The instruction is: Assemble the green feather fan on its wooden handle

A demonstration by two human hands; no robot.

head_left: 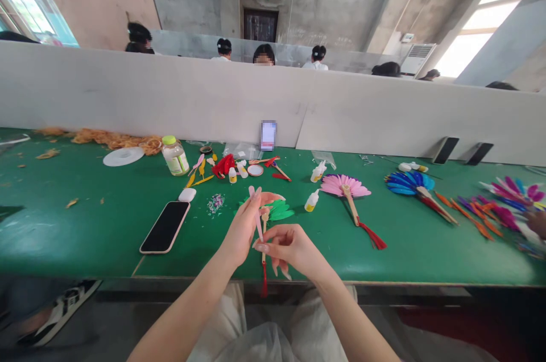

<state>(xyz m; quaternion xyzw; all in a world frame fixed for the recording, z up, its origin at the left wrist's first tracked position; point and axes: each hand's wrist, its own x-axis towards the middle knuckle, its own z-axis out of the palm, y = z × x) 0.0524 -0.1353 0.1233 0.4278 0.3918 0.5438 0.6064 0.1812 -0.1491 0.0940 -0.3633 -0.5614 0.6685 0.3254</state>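
Note:
Above the table's front part, my left hand [244, 224] pinches the upper part of a slim pale pink strip [258, 225]. I cannot make out exactly what kind of thing it is. The thumb and finger of my right hand [290, 248] close on its lower, narrower end. Beneath both hands lies a green feather fan [279, 211], partly hidden by them. Its wooden handle points toward me and ends in a red tassel [264, 279] over the table edge. A small heap of sequin-like bits [215, 203] lies left of the fan.
Small white glue bottles [311, 201] stand to the right, by a pink feather fan [345, 186] and a blue one [412, 182]. On the left are a phone [165, 227], a white earbud case [187, 195] and a lidded jar [174, 157]. A white partition [205, 100] runs behind.

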